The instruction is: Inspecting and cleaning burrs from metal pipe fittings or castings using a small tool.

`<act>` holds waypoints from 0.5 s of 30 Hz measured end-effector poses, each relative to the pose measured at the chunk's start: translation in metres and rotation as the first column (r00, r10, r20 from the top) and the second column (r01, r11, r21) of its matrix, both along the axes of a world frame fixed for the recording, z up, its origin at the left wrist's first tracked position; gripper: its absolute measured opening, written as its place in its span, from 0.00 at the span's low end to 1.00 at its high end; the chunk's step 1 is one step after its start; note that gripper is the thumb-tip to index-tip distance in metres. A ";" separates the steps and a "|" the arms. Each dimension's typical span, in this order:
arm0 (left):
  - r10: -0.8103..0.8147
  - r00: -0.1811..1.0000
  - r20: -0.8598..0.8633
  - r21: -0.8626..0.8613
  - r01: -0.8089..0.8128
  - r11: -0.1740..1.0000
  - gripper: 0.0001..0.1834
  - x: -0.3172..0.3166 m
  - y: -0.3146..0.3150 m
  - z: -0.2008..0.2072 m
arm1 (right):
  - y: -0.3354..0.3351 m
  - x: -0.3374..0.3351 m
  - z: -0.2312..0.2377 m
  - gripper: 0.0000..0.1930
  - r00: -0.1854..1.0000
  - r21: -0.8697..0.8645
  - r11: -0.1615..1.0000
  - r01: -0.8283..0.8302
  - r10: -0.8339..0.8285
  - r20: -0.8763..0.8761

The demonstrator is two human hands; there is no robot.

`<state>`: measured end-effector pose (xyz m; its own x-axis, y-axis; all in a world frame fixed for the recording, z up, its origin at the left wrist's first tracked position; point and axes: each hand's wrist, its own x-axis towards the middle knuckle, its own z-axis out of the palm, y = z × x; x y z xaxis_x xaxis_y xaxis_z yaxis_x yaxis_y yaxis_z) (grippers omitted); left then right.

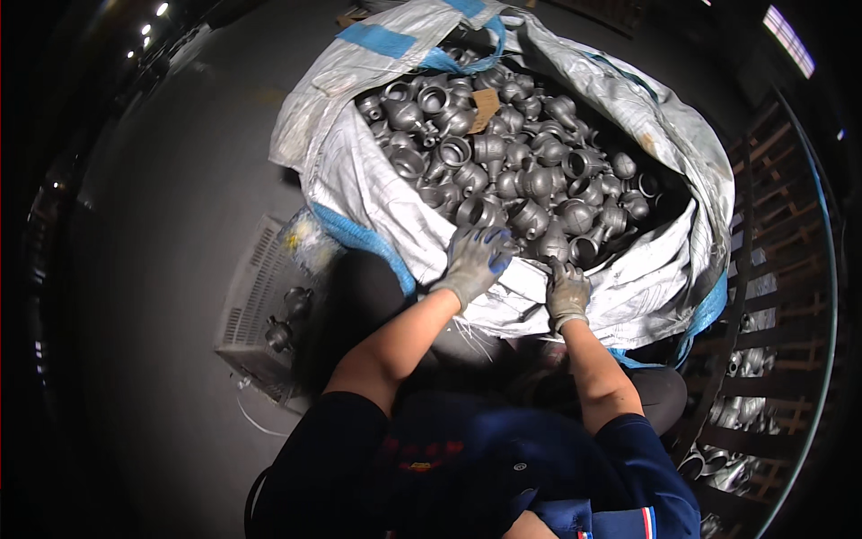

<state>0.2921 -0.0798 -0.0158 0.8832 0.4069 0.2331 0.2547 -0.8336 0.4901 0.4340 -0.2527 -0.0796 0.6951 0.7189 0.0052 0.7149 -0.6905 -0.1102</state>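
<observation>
Metal fittings (539, 182), grey and bulbous with round open mouths, lie heaped in a large white bag (377, 180), as we see in the head view. The heap extends from the bag's near edge toward its far edge, so we find it directly beyond the fingertips of both hands. The fittings share no common long axis. The wide-mouthed fitting (482, 212), close to the near edge, lies just beyond the left hand (476, 262), which is the nearer hand; we judge its axis to run roughly from left to right. The open-ended fitting (584, 251) lies just beyond the right hand (569, 295) and slightly to its right; here the right hand is nearer, and the axis appears to slant toward the bag's far right. Between these, we note a rounded fitting (551, 242), closer to the right fingertips, its axis directed roughly away from the wearer.

Both hands are gloved and placed at the bag's near edge. The left fingers bend toward the right beside the closest fittings; whether they clasp the fold or a fitting, we cannot tell. The right fingers curl at the same edge, and again we cannot tell whether they grasp it. Left of the bag stands a grey crate (249, 301).
</observation>
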 end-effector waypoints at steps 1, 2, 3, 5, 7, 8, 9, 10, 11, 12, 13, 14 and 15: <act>0.045 0.999 0.023 -0.092 -0.043 0.995 0.22 0.000 0.007 0.013 | -0.001 0.000 0.000 0.19 0.999 0.001 1.000 -0.006 0.006 0.035; 0.068 0.997 0.040 -0.187 -0.059 0.981 0.23 0.000 0.015 0.025 | -0.003 0.000 0.000 0.19 0.999 0.037 0.999 -0.015 0.013 0.036; 0.095 0.995 -0.011 -0.055 -0.096 0.994 0.24 0.000 0.032 0.036 | -0.004 0.000 0.000 0.19 0.999 0.059 0.998 -0.026 0.025 0.019; 0.146 0.985 -0.091 0.225 -0.122 0.967 0.25 -0.007 0.071 0.051 | -0.007 -0.001 0.000 0.19 0.998 0.109 0.993 -0.038 0.033 0.054; 0.163 0.960 -0.227 0.292 -0.092 0.952 0.27 -0.028 0.109 0.048 | -0.008 0.000 0.001 0.19 0.998 0.111 0.993 -0.050 0.045 0.042; 0.126 0.942 -0.310 0.213 -0.060 0.975 0.27 -0.042 0.125 0.042 | -0.009 0.000 0.001 0.18 0.998 0.093 0.995 -0.041 0.036 0.057; 0.092 0.937 -0.336 0.229 -0.013 0.973 0.27 -0.050 0.135 0.035 | -0.009 0.000 0.003 0.18 0.997 0.137 0.989 -0.054 0.046 0.061; 0.059 0.926 -0.373 0.236 0.033 0.971 0.27 -0.052 0.145 0.029 | -0.010 -0.001 0.005 0.18 0.998 0.187 0.980 -0.063 0.057 0.037; 0.037 0.939 -0.342 0.335 0.085 0.938 0.26 -0.057 0.149 0.024 | -0.008 -0.001 0.007 0.18 0.999 0.166 0.985 -0.048 0.048 0.005; 0.030 0.913 -0.407 0.373 0.136 0.918 0.24 -0.054 0.153 0.022 | -0.008 -0.002 0.011 0.19 0.999 0.139 0.990 -0.024 0.030 -0.044; 0.053 0.926 -0.374 0.342 0.084 0.936 0.23 -0.050 0.152 0.022 | -0.008 -0.005 0.016 0.14 0.999 0.284 0.959 -0.018 0.009 0.032; 0.044 0.915 -0.401 0.245 0.061 0.968 0.21 -0.042 0.151 0.027 | -0.009 -0.007 0.023 0.14 1.000 0.248 0.968 0.030 -0.029 -0.007; 0.039 0.881 -0.472 0.252 0.092 0.963 0.22 -0.038 0.146 0.034 | -0.008 -0.009 0.031 0.14 0.998 0.231 0.972 0.053 -0.044 -0.044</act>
